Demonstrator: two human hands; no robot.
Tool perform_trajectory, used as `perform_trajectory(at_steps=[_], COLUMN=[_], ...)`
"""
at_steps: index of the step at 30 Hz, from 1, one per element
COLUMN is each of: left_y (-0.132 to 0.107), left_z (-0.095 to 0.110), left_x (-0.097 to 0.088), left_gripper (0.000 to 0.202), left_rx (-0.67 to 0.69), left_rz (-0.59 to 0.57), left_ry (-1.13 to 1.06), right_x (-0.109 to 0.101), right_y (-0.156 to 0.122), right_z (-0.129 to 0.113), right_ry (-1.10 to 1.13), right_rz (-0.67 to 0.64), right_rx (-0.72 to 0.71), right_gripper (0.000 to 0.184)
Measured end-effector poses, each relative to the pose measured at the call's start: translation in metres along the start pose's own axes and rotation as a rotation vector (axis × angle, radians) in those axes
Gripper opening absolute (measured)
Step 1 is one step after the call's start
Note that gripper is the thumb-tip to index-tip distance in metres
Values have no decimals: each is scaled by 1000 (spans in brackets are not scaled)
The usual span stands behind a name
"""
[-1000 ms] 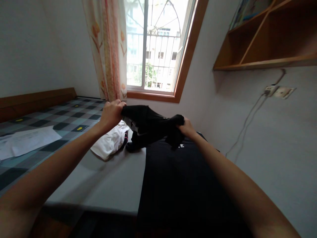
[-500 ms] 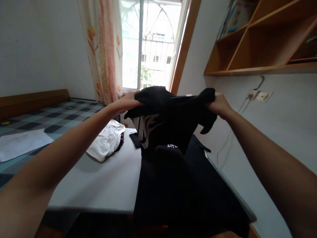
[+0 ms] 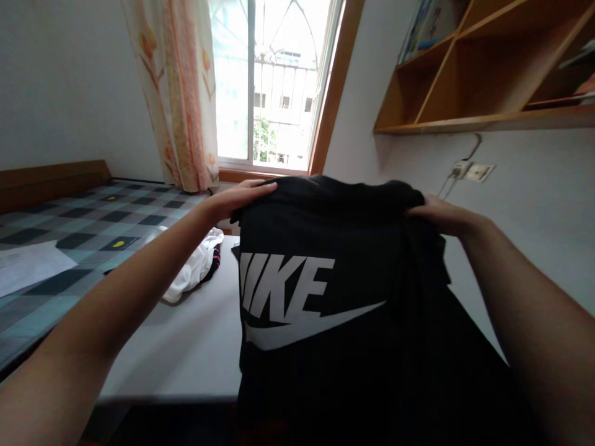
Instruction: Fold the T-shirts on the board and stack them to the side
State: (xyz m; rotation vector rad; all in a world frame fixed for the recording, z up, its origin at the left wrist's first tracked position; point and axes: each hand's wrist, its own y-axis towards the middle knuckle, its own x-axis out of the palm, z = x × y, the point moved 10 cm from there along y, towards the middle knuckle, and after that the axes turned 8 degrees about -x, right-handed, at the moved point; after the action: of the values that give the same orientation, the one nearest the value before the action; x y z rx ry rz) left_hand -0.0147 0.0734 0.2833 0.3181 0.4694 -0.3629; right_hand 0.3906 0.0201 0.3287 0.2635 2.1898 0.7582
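A black T-shirt point(image 3: 362, 260) with a large pale logo print hangs stretched between my two hands above the table. My left hand point(image 3: 244, 193) grips its upper left edge, thumb on the near side. At the upper right edge, my right hand point(image 3: 441, 214) is closed on the cloth, its fingertips partly hidden in the fabric. Below and behind the shirt, more black cloth point(image 3: 469, 334) spreads over the right side of the table; where one ends and the other begins is hard to see.
A crumpled white garment point(image 3: 198, 263) lies on the white table point(image 3: 186, 347), partly behind my left forearm. To the left is a bed with a checked sheet point(image 3: 83, 214) and a paper point(image 3: 32, 266). A wooden shelf point(image 3: 483, 74) hangs at upper right, above a wall socket point(image 3: 478, 172).
The bunched shirt has opened out and dropped flat, so its logo now shows. My hands have moved slightly farther apart, and the view has shifted a little to the right.
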Motion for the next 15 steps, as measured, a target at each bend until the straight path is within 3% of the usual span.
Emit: perform_trajectory(at_steps=[1,4,7,10,15], left_y=[11,31,29,26,35], left_z=[-26,-104,-170,-200,-218], left_x=[7,31,68,82,75], left_gripper=[54,51,39,35,31], left_rx=[-29,-113,-191,-215,-281], left_rz=[17,67,-126,-186,-72], left_ry=[88,440,562,484,478], right_x=[35,91,130,157,184], right_y=[-7,-30,-57,-68,-64], right_z=[22,77,123,146,167], right_ry=[21,-281,-553,-585,-541], right_rz=[-203,-424,-597,-662,-634], right_rx=[106,252,348,342,303], right_gripper=[20,29,32,25,29])
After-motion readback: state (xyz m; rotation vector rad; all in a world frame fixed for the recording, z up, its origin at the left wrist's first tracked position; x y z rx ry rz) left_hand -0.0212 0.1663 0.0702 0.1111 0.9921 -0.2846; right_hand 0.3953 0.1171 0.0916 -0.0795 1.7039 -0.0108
